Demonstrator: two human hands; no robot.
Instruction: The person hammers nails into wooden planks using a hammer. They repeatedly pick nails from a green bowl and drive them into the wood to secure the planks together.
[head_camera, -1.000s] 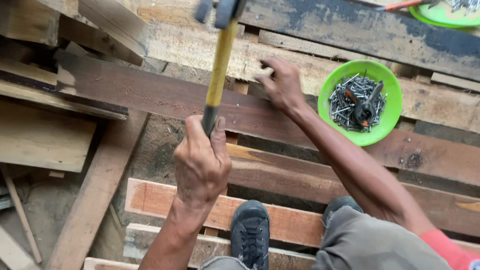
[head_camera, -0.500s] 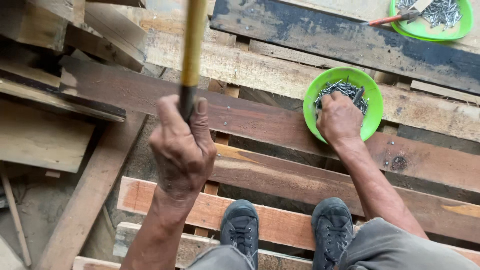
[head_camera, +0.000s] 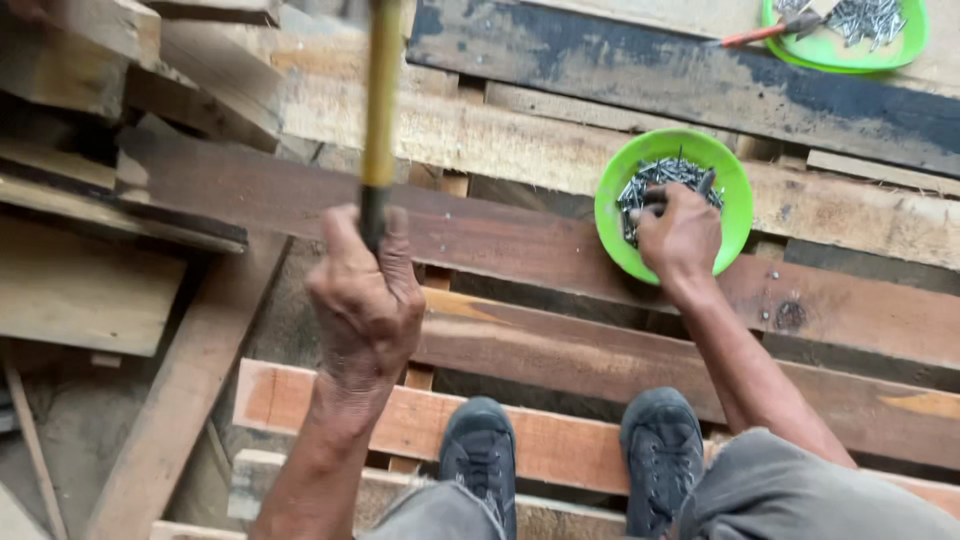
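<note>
Your left hand (head_camera: 365, 300) holds a tight grip on the hammer handle (head_camera: 380, 110), which points to twelve o'clock. Your right hand (head_camera: 682, 235) rests in the green bowl (head_camera: 735, 195) of nails (head_camera: 650, 175) at two o'clock; whether its grip has closed on anything is hidden.

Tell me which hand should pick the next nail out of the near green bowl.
Right. The right hand is already in the green bowl on the nails; the left hand is gripping the yellow-handled hammer.

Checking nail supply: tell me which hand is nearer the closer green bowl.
Right. The right hand reaches into the green bowl; the left hand holds the hammer handle well aside.
</note>
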